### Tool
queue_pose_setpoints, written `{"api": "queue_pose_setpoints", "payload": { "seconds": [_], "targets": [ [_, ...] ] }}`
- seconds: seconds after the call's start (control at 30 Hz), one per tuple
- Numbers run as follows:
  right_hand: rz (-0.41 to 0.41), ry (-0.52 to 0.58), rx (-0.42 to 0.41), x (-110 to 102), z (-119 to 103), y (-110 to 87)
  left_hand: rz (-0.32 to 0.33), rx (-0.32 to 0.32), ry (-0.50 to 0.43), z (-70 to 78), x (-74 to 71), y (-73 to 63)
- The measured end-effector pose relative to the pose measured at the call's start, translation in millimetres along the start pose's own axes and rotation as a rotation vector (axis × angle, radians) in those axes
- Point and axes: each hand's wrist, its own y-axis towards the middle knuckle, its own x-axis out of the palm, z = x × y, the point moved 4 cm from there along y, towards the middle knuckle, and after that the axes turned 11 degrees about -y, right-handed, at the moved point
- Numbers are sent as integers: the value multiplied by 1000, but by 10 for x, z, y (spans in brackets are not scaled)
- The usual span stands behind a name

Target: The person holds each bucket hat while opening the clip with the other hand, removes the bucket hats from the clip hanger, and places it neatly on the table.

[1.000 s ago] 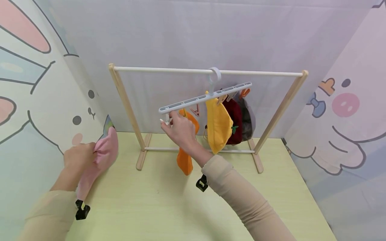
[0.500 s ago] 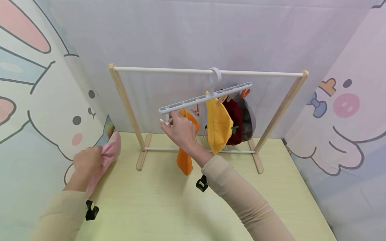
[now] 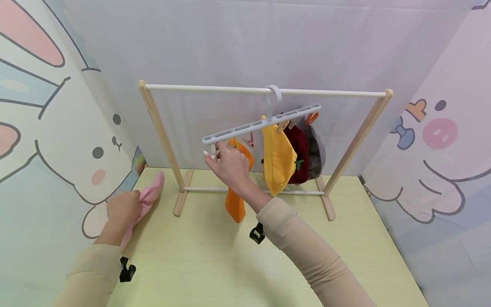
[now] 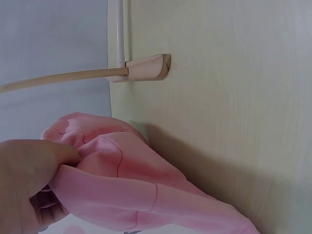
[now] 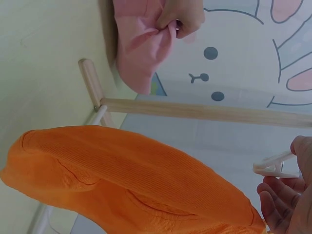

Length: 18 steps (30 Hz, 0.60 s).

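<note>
My left hand (image 3: 123, 209) grips a bunched pink hat (image 3: 151, 195) low at the table's left side. In the left wrist view, thumb and fingers pinch the gathered fabric, and the brim (image 4: 195, 200) trails to the right. My right hand (image 3: 232, 167) pinches a white clip (image 5: 270, 168) under the left end of a white hanger (image 3: 234, 132), which hangs aslant. An orange bucket hat (image 5: 112, 170) dangles beside that hand. Further along the hanger a yellow hat (image 3: 278, 160), a dark red hat (image 3: 300, 149) and a grey hat (image 3: 316, 153) hang from clips.
The hanger's hook (image 3: 274, 96) loops over the white rail (image 3: 211, 89) of a wooden rack with slanted posts (image 3: 161, 132) and feet (image 3: 183, 194). A pink clip (image 3: 249, 140) hangs free of fabric. Printed curtains stand behind the pale table (image 3: 199, 260) and at its sides.
My left hand has moved to the right and lower in the head view, bringing the pink hat nearer the rack's left foot. The right hand stays at the clip.
</note>
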Motion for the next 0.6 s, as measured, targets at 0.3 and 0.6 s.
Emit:
{"api": "queue_pose_setpoints", "payload": {
  "seconds": [0.3, 0.6],
  "targets": [
    [-7, 0, 0, -10, -1, 5, -47, -52, -28, 0, 218, -18],
    [-11, 0, 0, -6, -1, 3, -93, -107, -81, -31, 461, -40]
  ]
}}
